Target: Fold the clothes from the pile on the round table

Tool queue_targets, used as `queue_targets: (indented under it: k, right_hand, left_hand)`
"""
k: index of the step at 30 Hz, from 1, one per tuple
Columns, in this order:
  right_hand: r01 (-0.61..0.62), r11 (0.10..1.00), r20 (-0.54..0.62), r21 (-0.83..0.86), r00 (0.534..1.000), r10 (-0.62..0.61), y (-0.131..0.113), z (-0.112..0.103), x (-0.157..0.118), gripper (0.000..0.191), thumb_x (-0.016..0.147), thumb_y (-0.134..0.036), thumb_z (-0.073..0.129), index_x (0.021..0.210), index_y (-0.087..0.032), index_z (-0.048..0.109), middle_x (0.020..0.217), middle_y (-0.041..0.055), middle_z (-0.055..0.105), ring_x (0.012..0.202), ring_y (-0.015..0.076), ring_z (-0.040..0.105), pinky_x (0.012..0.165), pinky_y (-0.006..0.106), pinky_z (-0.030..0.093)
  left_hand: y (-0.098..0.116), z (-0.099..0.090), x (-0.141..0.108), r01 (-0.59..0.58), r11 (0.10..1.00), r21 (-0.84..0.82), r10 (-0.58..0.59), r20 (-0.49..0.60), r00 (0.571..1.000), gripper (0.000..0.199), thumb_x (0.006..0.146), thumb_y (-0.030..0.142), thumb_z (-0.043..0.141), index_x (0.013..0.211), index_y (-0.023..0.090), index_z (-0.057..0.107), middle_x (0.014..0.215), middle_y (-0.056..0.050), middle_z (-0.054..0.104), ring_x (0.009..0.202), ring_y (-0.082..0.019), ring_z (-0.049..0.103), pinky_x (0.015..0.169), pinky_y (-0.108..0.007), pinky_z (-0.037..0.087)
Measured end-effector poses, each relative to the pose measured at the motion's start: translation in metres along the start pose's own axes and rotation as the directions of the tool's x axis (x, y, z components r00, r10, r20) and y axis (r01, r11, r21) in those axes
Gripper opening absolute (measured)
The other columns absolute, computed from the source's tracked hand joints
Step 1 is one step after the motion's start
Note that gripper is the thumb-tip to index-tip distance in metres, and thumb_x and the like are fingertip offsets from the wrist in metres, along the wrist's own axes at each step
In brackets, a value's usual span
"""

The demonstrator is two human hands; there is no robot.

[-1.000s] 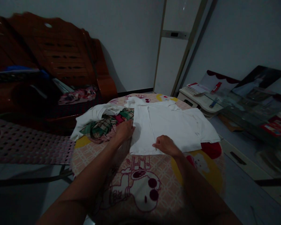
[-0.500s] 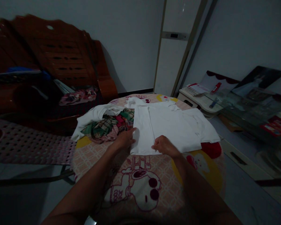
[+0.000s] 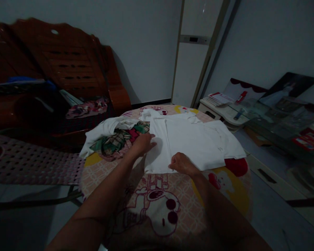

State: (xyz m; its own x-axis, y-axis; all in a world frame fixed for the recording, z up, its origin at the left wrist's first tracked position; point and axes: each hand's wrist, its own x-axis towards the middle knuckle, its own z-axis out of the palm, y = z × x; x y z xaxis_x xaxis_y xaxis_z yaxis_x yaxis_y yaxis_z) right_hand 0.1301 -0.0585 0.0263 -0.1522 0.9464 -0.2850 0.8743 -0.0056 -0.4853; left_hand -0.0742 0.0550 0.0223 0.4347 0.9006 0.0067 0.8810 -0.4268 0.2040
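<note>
At the far left, the wooden bench (image 3: 68, 69) carries a crumpled patterned cloth (image 3: 87, 107) on its seat. Next, on the round table (image 3: 98, 174), a rumpled heap of clothes (image 3: 112, 139) lies, white, green plaid and pink. The left forearm (image 3: 103, 195) slants forward and inward; the left hand (image 3: 144, 143) is open, fingers stretched rightward, holding nothing visible, over the left part of the white shirt (image 3: 191, 136); whether it touches is unclear. The shirt lies flat across the table, a fold line running lengthwise. The right hand (image 3: 182, 164) is curled at its near hem, thumb and fingers close together; I cannot tell whether they pinch fabric. Farther right, the low cabinet (image 3: 231, 122) bears papers (image 3: 218, 98)
</note>
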Motion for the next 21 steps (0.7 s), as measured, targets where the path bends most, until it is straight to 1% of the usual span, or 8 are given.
queue_targets:
  k: [2, 3, 4, 7, 10, 13, 17, 21]
  right_hand:
    - [-0.004, 1.0, 0.0, 0.01, 1.0, 0.004, 0.001, 0.001, 0.001, 0.01, 0.076, -0.02, 0.07, 0.07, -0.013, 0.075, 0.063, 0.0041, 0.068, 0.057, 0.0106, 0.055, 0.055, 0.022, 0.034]
    - [-0.004, 1.0, -0.001, 0.015, 1.0, 0.004, 0.002, 0.001, 0.001, 0.01, 0.076, -0.02, 0.07, 0.07, -0.013, 0.075, 0.063, 0.0039, 0.068, 0.057, 0.0105, 0.055, 0.055, 0.022, 0.034]
    - [0.002, 1.0, -0.004, 0.018, 1.0, -0.002, 0.002, 0.002, 0.002, 0.01, 0.076, -0.02, 0.07, 0.07, -0.013, 0.075, 0.063, 0.0038, 0.068, 0.057, 0.0104, 0.055, 0.055, 0.022, 0.034]
    - [0.013, 1.0, -0.009, 0.015, 1.0, -0.012, 0.004, 0.004, 0.004, 0.01, 0.076, -0.021, 0.07, 0.072, -0.013, 0.075, 0.064, 0.0038, 0.069, 0.057, 0.0104, 0.056, 0.055, 0.022, 0.034]
    - [-0.001, 1.0, 0.002, 0.003, 1.0, 0.001, 0.006, 0.005, 0.006, 0.01, 0.077, -0.022, 0.072, 0.073, -0.014, 0.076, 0.066, 0.0042, 0.07, 0.059, 0.011, 0.058, 0.055, 0.021, 0.035]
    - [0.006, 1.0, 0.004, -0.007, 1.0, -0.006, 0.006, 0.004, 0.006, 0.01, 0.077, -0.024, 0.073, 0.074, -0.014, 0.077, 0.069, 0.0047, 0.072, 0.061, 0.0116, 0.06, 0.057, 0.021, 0.037]
    - [-0.02, 0.999, 0.028, -0.042, 0.999, 0.021, 0.002, 0.001, 0.005, 0.01, 0.078, -0.023, 0.073, 0.077, -0.015, 0.078, 0.074, 0.0058, 0.074, 0.064, 0.0124, 0.062, 0.057, 0.021, 0.037]
    - [-0.02, 0.997, 0.037, -0.071, 0.999, 0.022, -0.002, -0.001, 0.005, 0.011, 0.078, -0.025, 0.073, 0.08, -0.016, 0.079, 0.077, 0.0064, 0.075, 0.067, 0.0138, 0.064, 0.058, 0.022, 0.039]
  left_hand:
    - [0.008, 0.004, 0.029, -0.128, 0.991, -0.049, 0.123, -0.096, 0.988, 0.048, 0.092, 0.033, 0.055, 0.138, 0.018, 0.057, 0.138, -0.011, 0.061, 0.127, -0.024, 0.057, 0.109, -0.035, 0.042]
    - [0.014, 0.007, 0.044, -0.166, 0.984, -0.064, 0.157, -0.127, 0.979, 0.051, 0.093, 0.033, 0.054, 0.141, 0.018, 0.053, 0.145, -0.011, 0.055, 0.134, -0.024, 0.051, 0.113, -0.036, 0.039]
    - [0.019, 0.011, 0.059, -0.172, 0.982, -0.075, 0.161, -0.13, 0.978, 0.053, 0.092, 0.032, 0.054, 0.143, 0.016, 0.05, 0.15, -0.013, 0.049, 0.138, -0.025, 0.047, 0.114, -0.037, 0.037]
    - [0.036, 0.022, 0.098, -0.105, 0.99, -0.092, 0.098, -0.081, 0.992, 0.055, 0.091, 0.028, 0.056, 0.143, 0.012, 0.049, 0.152, -0.018, 0.046, 0.142, -0.028, 0.042, 0.115, -0.038, 0.036]
    - [0.043, 0.032, 0.123, -0.008, 0.996, -0.083, 0.002, -0.072, 0.997, 0.052, 0.089, 0.027, 0.057, 0.138, 0.008, 0.052, 0.149, -0.023, 0.047, 0.141, -0.032, 0.043, 0.113, -0.04, 0.037]
    - [0.044, 0.04, 0.135, 0.036, 0.996, -0.083, -0.043, -0.085, 0.995, 0.053, 0.088, 0.025, 0.058, 0.136, 0.003, 0.051, 0.149, -0.026, 0.046, 0.142, -0.033, 0.04, 0.115, -0.04, 0.034]
    - [0.046, 0.047, 0.14, 0.032, 0.996, -0.081, -0.041, -0.11, 0.993, 0.058, 0.09, 0.02, 0.053, 0.141, -0.005, 0.043, 0.153, -0.032, 0.037, 0.148, -0.034, 0.03, 0.118, -0.042, 0.029]
    - [0.051, 0.057, 0.138, 0.028, 0.995, -0.091, -0.04, -0.125, 0.991, 0.055, 0.094, 0.025, 0.046, 0.143, 0.0, 0.042, 0.155, -0.03, 0.034, 0.146, -0.035, 0.033, 0.116, -0.048, 0.031]
